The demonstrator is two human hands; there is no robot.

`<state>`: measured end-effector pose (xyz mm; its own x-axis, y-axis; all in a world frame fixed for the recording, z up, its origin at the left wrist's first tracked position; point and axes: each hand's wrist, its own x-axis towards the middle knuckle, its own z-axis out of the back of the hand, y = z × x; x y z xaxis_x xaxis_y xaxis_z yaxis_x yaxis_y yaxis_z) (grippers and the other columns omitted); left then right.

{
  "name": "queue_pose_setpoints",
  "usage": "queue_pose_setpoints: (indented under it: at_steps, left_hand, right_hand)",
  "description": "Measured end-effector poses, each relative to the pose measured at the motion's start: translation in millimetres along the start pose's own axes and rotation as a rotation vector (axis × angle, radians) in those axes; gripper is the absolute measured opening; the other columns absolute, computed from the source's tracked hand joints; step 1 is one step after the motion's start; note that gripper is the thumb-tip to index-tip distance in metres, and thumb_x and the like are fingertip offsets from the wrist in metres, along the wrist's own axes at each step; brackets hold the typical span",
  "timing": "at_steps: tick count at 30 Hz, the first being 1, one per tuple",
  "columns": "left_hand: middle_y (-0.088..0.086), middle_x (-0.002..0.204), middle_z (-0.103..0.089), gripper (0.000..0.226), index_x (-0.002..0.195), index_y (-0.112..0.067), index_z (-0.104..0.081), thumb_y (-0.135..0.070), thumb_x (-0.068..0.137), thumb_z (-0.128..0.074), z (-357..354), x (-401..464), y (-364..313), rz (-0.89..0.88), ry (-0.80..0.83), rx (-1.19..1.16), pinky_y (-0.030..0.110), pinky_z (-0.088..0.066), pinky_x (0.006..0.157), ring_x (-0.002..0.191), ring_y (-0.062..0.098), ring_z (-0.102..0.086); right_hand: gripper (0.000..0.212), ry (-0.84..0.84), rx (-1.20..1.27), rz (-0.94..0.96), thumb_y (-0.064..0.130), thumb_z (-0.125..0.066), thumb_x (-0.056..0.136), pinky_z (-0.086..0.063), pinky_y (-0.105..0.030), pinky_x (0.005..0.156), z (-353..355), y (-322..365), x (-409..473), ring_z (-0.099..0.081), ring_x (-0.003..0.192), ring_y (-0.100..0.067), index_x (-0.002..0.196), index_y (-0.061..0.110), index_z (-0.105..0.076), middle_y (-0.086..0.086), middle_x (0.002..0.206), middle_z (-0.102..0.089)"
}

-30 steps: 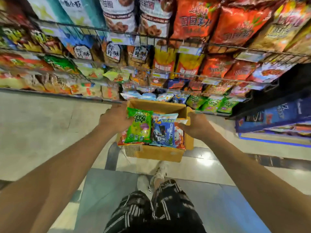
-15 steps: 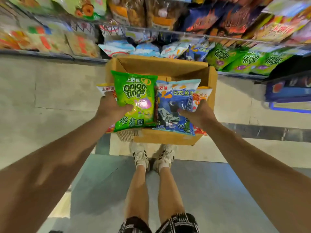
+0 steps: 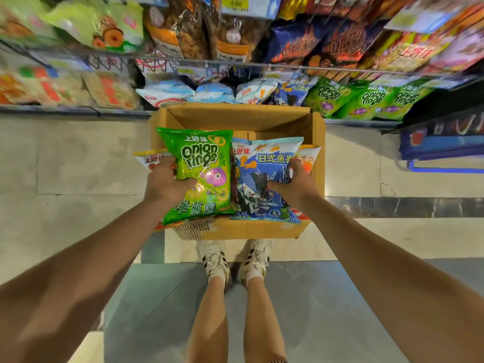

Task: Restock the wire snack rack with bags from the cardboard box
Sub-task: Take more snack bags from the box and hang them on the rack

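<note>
The box [image 3: 251, 229] sits on the floor [image 3: 78, 158] at the centre of the view, just ahead of the person's shoes [image 3: 214, 260], with its far wall touching or nearly touching the foot of the rack [image 3: 235, 62] at 12 o'clock. The left hand [image 3: 167, 183] grasps a green bag [image 3: 201, 163] of onion rings, thumb across its front and fingers curled behind its left edge; the bag lies tilted over the box's left half. The right hand [image 3: 294, 184] grasps a blue bag [image 3: 262, 174] in the same way, thumb on the front, fingers round the right edge, over the box's right half. The two bags touch side by side. Under them, white-and-orange bags [image 3: 310, 155] poke out at 9 and 3 o'clock of the box. On the rack's lowest shelf, at 1 o'clock from the box, stand matching green bags [image 3: 366, 100], and at 12 o'clock more blue and white ones [image 3: 293, 91]. The higher shelves hold blurred orange, red and pale bags. At 3 o'clock a blue shelf [image 3: 442, 142] shows at the frame's edge.
</note>
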<state>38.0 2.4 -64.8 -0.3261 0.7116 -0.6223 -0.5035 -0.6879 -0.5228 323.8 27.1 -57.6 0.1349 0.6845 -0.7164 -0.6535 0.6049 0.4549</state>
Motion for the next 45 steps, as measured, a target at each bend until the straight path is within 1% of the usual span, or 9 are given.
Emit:
queue_pose_setpoints:
  at_steps: [7, 11, 18, 25, 28, 31, 35, 38, 45]
  left_hand:
    - [-0.011, 0.087, -0.061, 0.047, 0.103, -0.026, -0.055, -0.008, 0.073, -0.087, 73, -59, -76, -0.121, 0.048, -0.163, 0.022, -0.051, 0.066, 0.066, -0.003, -0.062]
    - [-0.01, 0.092, -0.061, 0.047, 0.109, -0.027, -0.055, -0.005, 0.078, -0.083, 141, -115, -143, -0.207, 0.032, -0.259, 0.037, -0.056, 0.08, 0.086, 0.016, -0.067]
    - [-0.003, 0.099, -0.071, 0.041, 0.096, -0.031, -0.062, -0.019, 0.07, -0.091, 243, -218, -261, -0.405, 0.009, -0.292, 0.052, -0.058, 0.082, 0.096, 0.031, -0.071]
    - [0.003, 0.135, -0.061, 0.105, 0.14, -0.018, -0.052, -0.053, 0.049, -0.091, 296, -291, -366, -0.659, 0.009, -0.281, 0.047, -0.051, 0.101, 0.117, 0.023, -0.063]
    - [0.003, 0.133, -0.064, 0.11, 0.138, -0.023, -0.053, -0.065, 0.044, -0.091, 298, -318, -410, -0.745, 0.013, -0.238, 0.047, -0.052, 0.099, 0.116, 0.024, -0.064]
    - [0.005, 0.128, -0.064, 0.077, 0.137, -0.01, -0.054, -0.023, 0.071, -0.09, 290, -348, -449, -0.82, 0.067, -0.236, 0.028, -0.05, 0.09, 0.105, 0.02, -0.064]
    - [0.008, 0.13, -0.06, 0.08, 0.143, -0.007, -0.05, -0.018, 0.074, -0.089, 265, -367, -495, -0.924, 0.098, -0.208, 0.026, -0.045, 0.092, 0.114, 0.021, -0.059]
    - [0.004, 0.131, -0.062, 0.09, 0.142, -0.011, -0.052, -0.03, 0.064, -0.094, 246, -382, -527, -0.972, 0.143, -0.181, 0.033, -0.05, 0.089, 0.109, 0.022, -0.062]
    - [-0.005, 0.131, -0.054, 0.088, 0.147, -0.018, -0.045, -0.03, 0.072, -0.089, 198, -395, -583, -1.056, 0.133, -0.197, 0.034, -0.049, 0.089, 0.116, 0.016, -0.056]
  right_hand:
    - [0.076, 0.019, 0.012, 0.106, 0.031, -0.079, 0.085, -0.051, -0.028, 0.047, 82, 50, -63, -0.063, 0.07, -0.022, 0.149, 0.02, -0.038, -0.007, 0.118, -0.064]
    - [0.087, -0.025, 0.082, 0.172, 0.032, -0.08, 0.085, -0.06, -0.053, 0.065, 163, 98, -128, -0.068, 0.087, -0.035, 0.154, 0.02, -0.03, -0.014, 0.12, -0.064]
    - [0.078, -0.211, 0.167, 0.358, 0.028, -0.077, 0.089, -0.06, -0.038, 0.055, 292, 163, -255, -0.063, 0.077, -0.015, 0.152, 0.022, -0.033, 0.001, 0.107, -0.062]
    - [0.097, -0.371, 0.321, 0.444, 0.041, -0.084, 0.08, -0.06, -0.043, 0.071, 389, 179, -360, -0.062, 0.117, -0.031, 0.156, 0.031, -0.025, -0.007, 0.141, -0.053]
    - [0.1, -0.465, 0.332, 0.447, 0.047, -0.085, 0.075, -0.06, -0.043, 0.064, 421, 174, -399, -0.068, 0.086, -0.026, 0.154, 0.03, -0.027, -0.009, 0.114, -0.063]
    - [0.09, -0.538, 0.354, 0.449, 0.044, -0.086, 0.075, -0.05, -0.036, 0.049, 448, 159, -431, -0.058, 0.061, -0.022, 0.149, 0.028, -0.037, -0.016, 0.086, -0.058]
    - [0.094, -0.689, 0.349, 0.466, 0.069, -0.083, 0.061, -0.061, -0.051, 0.071, 472, 133, -466, -0.07, 0.083, -0.03, 0.139, 0.033, -0.046, -0.01, 0.102, -0.071]
    - [0.074, -0.773, 0.377, 0.471, 0.051, -0.082, 0.077, -0.056, -0.054, 0.088, 490, 113, -479, -0.064, 0.097, -0.024, 0.138, 0.029, -0.046, 0.002, 0.114, -0.065]
    - [0.087, -0.899, 0.407, 0.444, 0.047, -0.082, 0.079, -0.057, -0.053, 0.086, 544, 75, -464, -0.065, 0.1, -0.036, 0.148, 0.021, -0.036, -0.006, 0.112, -0.06]
